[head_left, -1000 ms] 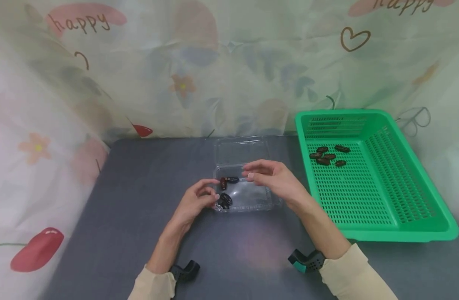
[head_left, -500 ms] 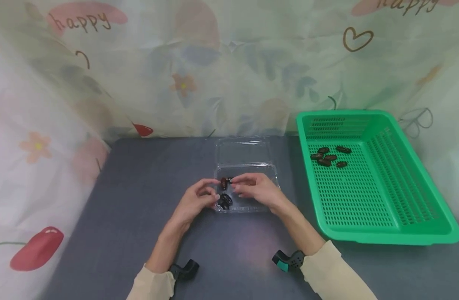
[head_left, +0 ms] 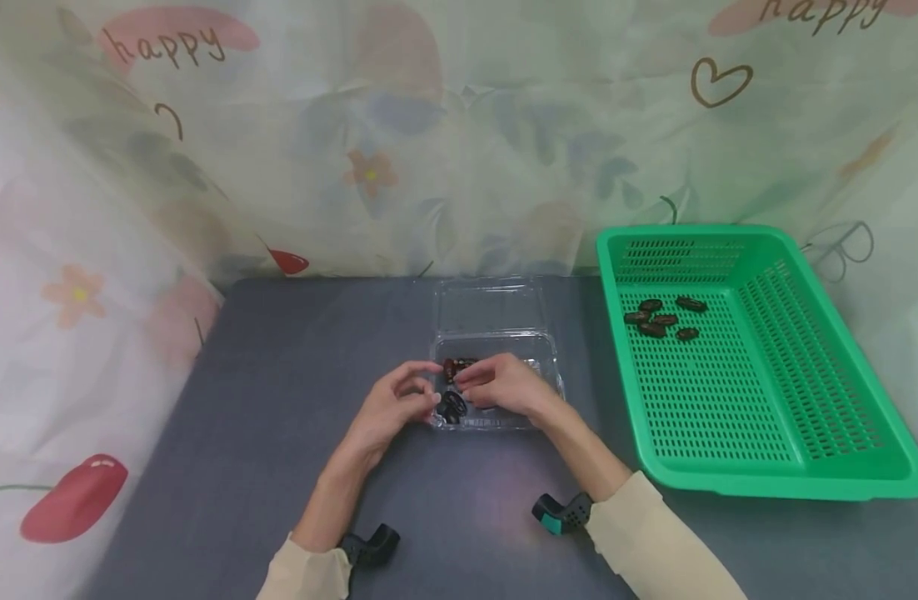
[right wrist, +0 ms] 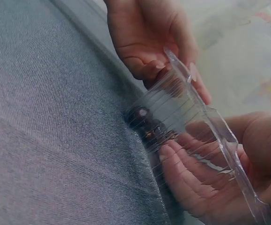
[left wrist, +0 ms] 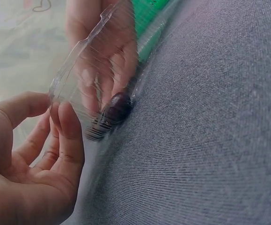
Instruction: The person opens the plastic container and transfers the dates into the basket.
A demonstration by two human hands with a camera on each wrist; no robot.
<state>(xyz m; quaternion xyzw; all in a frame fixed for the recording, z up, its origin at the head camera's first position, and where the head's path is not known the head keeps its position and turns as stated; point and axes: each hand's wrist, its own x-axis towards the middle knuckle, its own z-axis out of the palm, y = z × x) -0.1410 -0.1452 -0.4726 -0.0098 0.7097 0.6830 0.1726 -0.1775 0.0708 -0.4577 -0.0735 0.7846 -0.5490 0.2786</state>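
The right hand (head_left: 504, 385) has moved left into the clear clamshell (head_left: 496, 335), bringing work to the dates (head_left: 454, 406) near its left edge (grip there unclear); the left hand (head_left: 384, 410) pinches that edge.

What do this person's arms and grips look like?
Left sleeve and right sleeve are plain cream. Beyond them sit a black left device and black right device, the latter with a teal patch. Left grip and right grip wear no gloves.
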